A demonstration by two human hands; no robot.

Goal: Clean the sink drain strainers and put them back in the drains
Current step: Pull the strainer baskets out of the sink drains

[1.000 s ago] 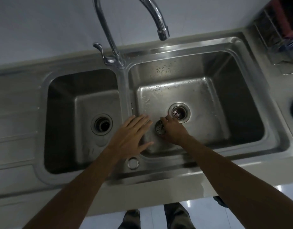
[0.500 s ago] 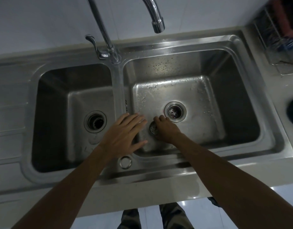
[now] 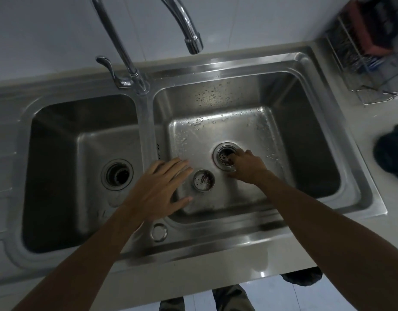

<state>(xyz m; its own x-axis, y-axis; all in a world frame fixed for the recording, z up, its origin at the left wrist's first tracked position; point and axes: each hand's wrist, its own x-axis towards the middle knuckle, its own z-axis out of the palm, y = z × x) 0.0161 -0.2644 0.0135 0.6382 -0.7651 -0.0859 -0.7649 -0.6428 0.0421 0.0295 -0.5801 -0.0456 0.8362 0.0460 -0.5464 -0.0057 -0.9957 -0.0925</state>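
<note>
The right hand [image 3: 245,166] is stretching down into the right basin, its fingers [image 3: 234,156] bending into the round perforated steel strainer basket [image 3: 223,160] that is sitting in the right drain [image 3: 216,147]. The tips are lying hidden inside the basket, so I cannot tell whether they are pinching it or only touching it.

Just beside that drain, toward the person, a second small round steel strainer [image 3: 203,180] is lying loose on the wet basin floor with its perforated bottom showing. It is sitting between the two hands, and neither hand is touching it.

The left hand [image 3: 160,187] is spreading flat with straight fingers, holding nothing, over the near end of the steel divider [image 3: 146,122] between the basins. Its fingertips are pointing toward the loose strainer.

In the left basin, the left drain [image 3: 116,174] is showing as a dark opening inside its steel ring.

All of this is lying within a double-basin stainless steel sink [image 3: 216,240]. A curved chrome faucet [image 3: 190,30] is arching over the right basin. On the counter to the right, a wire rack [image 3: 372,70] and a dark crumpled cloth [image 3: 391,153] are sitting.
</note>
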